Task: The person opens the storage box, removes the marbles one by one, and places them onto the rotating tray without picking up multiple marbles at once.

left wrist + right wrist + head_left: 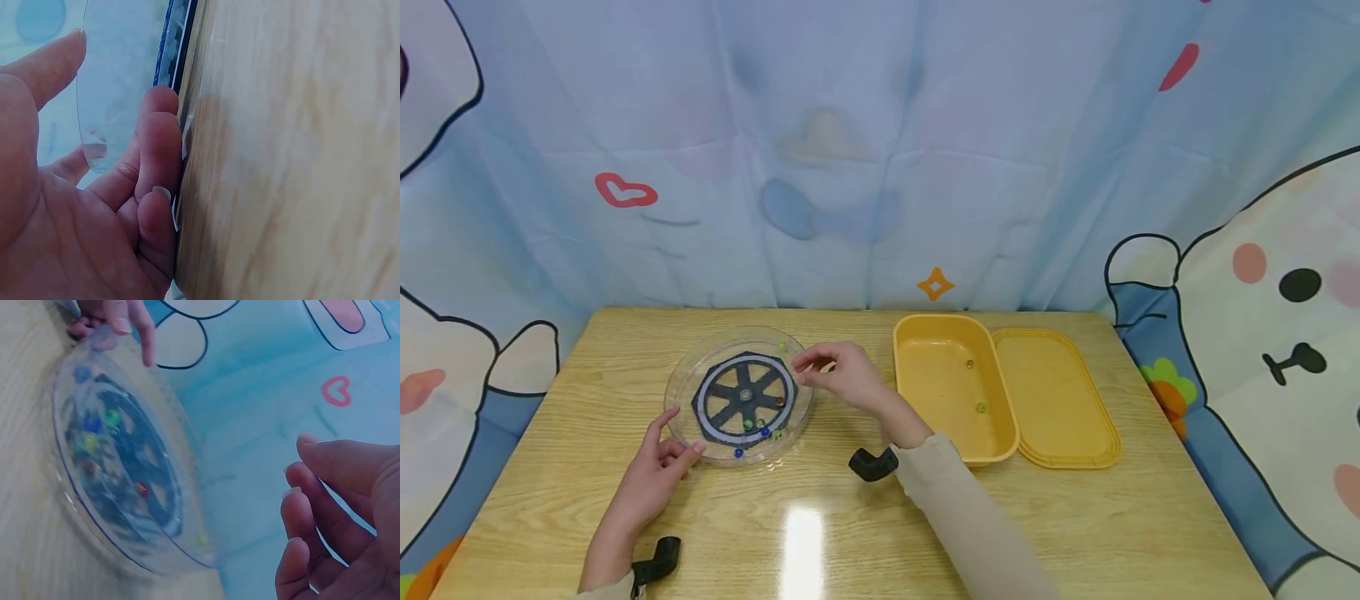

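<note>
On the left of the table, a clear round dish (688,364) holds several glass marbles around a dark wheel-shaped pattern. Among them are a red marble (142,489), a green marble (112,417) and a blue marble (738,453). My left hand (658,471) grips the dish's near-left rim, thumb and index finger spread along it, other fingers folded against the side (159,144). Over the dish's right edge hovers my right hand (842,375), fingers loosely bent toward the thumb; nothing shows between these fingertips (294,503).
Right of the dish stands a yellow plastic box (928,392) with an amber marble (970,364) and a yellow-green marble (981,407) inside. Its yellow lid (1056,396) lies flat beside it, partly under the box's edge. A patterned curtain (865,167) hangs behind the wooden table (730,533).
</note>
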`<state>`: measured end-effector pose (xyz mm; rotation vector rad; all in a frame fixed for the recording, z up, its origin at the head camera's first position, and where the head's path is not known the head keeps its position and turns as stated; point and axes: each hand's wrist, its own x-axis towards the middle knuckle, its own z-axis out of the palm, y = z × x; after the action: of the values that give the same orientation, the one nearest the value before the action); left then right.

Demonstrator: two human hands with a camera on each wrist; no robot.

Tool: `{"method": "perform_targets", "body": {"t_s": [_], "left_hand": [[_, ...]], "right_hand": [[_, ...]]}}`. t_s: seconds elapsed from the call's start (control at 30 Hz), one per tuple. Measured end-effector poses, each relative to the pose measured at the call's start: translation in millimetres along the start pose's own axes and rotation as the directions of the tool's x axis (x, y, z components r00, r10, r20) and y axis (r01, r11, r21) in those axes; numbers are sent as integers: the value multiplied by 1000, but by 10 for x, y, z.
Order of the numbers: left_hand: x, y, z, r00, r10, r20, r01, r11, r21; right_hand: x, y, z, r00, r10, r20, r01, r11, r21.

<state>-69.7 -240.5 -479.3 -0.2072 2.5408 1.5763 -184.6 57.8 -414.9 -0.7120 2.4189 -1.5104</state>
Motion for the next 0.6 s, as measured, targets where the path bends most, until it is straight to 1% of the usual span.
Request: {"method": "perform_targets", "body": {"t_s": [0.13,0.23,0.33,0.43,0.6], "left_hand": [[3,2,5,1000,-1,-4,1,1000,3],[8,1,11,1000,3,-3,-3,1000,4],[6,-1,11,1000,1,3,-1,1000,12],[1,2,4,1000,-8,6,7,1000,22],[-1,6,-8,1000,-3,13,3,1000,18]], "right_hand": [[-76,-28,-268,999,12,-37,-13,1000,-24],[-164,11,-510,997,39,-72,-42,998,-41],[-254,145,-747,990,75,-119,-81,996,-47],[-324,334,-947,978,122,-169,-130,991,-35],[-412,610,-1178,950,199,-241,-193,980,49]]}}
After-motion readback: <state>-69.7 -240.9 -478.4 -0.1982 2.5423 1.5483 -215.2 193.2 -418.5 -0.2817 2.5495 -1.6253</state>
